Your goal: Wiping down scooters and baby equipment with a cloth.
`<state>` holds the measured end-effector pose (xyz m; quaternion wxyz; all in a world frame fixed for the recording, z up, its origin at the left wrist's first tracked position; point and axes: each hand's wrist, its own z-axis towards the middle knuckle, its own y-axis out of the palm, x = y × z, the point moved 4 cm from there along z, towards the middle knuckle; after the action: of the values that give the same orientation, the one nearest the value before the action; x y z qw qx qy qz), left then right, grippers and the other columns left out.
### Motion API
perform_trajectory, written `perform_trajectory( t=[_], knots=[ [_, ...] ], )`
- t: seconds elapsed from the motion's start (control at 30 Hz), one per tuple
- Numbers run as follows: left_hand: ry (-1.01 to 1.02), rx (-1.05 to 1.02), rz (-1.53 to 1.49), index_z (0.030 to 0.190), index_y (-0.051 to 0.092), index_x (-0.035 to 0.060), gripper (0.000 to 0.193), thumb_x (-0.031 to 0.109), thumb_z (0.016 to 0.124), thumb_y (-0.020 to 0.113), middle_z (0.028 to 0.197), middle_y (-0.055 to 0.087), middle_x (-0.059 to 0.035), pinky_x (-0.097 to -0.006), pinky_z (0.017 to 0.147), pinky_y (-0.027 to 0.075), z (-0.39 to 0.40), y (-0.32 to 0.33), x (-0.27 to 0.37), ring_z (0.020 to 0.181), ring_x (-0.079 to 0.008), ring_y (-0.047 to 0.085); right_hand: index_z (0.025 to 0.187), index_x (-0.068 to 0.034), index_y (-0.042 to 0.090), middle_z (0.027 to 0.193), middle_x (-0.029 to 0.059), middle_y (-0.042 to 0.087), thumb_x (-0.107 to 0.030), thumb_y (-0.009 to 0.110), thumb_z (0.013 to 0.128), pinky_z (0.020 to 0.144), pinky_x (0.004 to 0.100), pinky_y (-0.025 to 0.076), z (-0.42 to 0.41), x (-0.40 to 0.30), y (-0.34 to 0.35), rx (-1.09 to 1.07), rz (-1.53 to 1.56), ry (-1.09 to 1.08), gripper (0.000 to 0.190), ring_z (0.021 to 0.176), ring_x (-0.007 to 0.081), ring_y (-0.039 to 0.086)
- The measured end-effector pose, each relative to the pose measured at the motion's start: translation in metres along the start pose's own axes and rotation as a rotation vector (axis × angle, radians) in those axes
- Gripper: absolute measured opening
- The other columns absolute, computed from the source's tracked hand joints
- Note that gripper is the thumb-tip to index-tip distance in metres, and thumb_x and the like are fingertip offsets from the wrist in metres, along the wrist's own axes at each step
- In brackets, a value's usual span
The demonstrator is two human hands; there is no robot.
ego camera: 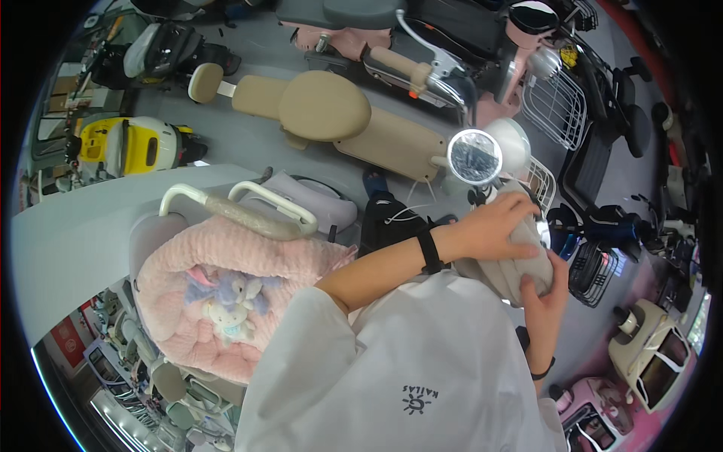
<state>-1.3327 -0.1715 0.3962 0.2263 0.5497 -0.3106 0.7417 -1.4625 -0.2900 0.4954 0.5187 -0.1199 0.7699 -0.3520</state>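
Note:
My left hand [500, 226] lies across the top of a soft grey-beige fabric piece [522, 257], its fingers bent over the far edge. From the right, my right hand [547, 296] pinches the same fabric between thumb and fingers. The folded fabric sits at the front of a scooter, just below a round mirror [474, 157] with wrinkled clear film on its glass. Part of a white wire basket [542, 181] shows behind the fabric. What lies under the fabric is hidden.
A beige scooter seat [325, 105] and footboard [392, 141] stand ahead. At left, plush toys [229, 302] lie in a pink padded seat [169, 316] beside a white handle [271, 203]. Several scooters surround me, including a yellow one [135, 146] and a pink one [599, 412].

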Motion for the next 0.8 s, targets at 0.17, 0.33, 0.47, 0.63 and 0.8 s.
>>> perform_trajectory(
  t=[0.17, 0.33, 0.47, 0.63, 0.8],
  knots=[
    [-0.073, -0.135, -0.343, 0.14, 0.051, 0.0069, 0.068, 0.036, 0.086, 0.079, 0.135, 0.06, -0.0173, -0.0433, 0.104, 0.049, -0.011, -0.101, -0.022, 0.128, -0.0355, 0.059, 0.131, 0.0, 0.057, 0.12, 0.01, 0.061, -0.003, 0.068, 0.087, 0.101, 0.0333, 0.045, 0.023, -0.085, 0.07, -0.053, 0.095, 0.192, 0.045, 0.112, 0.0204, 0.057],
    [-0.107, 0.07, -0.514, 0.148, 0.047, 0.0072, 0.077, 0.026, 0.081, 0.083, 0.135, 0.061, -0.0171, -0.0391, 0.108, 0.046, -0.044, -0.212, -0.07, 0.128, -0.0292, 0.059, 0.134, 0.0, 0.057, 0.123, 0.0094, 0.063, -0.006, 0.072, 0.09, 0.097, 0.0301, 0.048, 0.084, -0.129, 0.154, -0.171, 0.155, 0.092, 0.047, 0.111, 0.0171, 0.06],
    [-0.283, 0.322, -0.444, 0.153, 0.042, 0.0076, 0.084, 0.021, 0.082, 0.084, 0.137, 0.058, -0.0134, -0.0363, 0.11, 0.043, -0.102, -0.258, -0.141, 0.129, -0.0236, 0.055, 0.134, 0.0, 0.057, 0.12, 0.0105, 0.066, -0.004, 0.07, 0.092, 0.096, 0.0298, 0.049, 0.126, -0.13, 0.25, -0.316, 0.104, 0.108, 0.043, 0.11, 0.0161, 0.062],
    [-0.717, 0.368, -0.616, 0.155, 0.038, 0.0051, 0.084, 0.024, 0.087, 0.083, 0.143, 0.054, -0.0166, -0.0367, 0.112, 0.042, -0.18, -0.254, -0.221, 0.135, -0.0249, 0.05, 0.128, 0.001, 0.062, 0.115, 0.0112, 0.07, -0.003, 0.065, 0.094, 0.096, 0.0311, 0.05, 0.162, -0.081, 0.343, -0.435, 0.155, 0.168, 0.035, 0.107, 0.0184, 0.065],
    [-0.927, 0.452, -0.853, 0.158, 0.03, -0.0021, 0.088, 0.022, 0.09, 0.081, 0.153, 0.048, -0.0171, -0.0365, 0.119, 0.036, -0.208, -0.233, -0.256, 0.142, -0.0254, 0.046, 0.127, 0.006, 0.061, 0.118, 0.014, 0.069, -0.004, 0.064, 0.095, 0.095, 0.0324, 0.052, 0.182, -0.005, 0.422, -0.375, 0.446, 0.517, 0.034, 0.109, 0.0194, 0.066]
  ],
)
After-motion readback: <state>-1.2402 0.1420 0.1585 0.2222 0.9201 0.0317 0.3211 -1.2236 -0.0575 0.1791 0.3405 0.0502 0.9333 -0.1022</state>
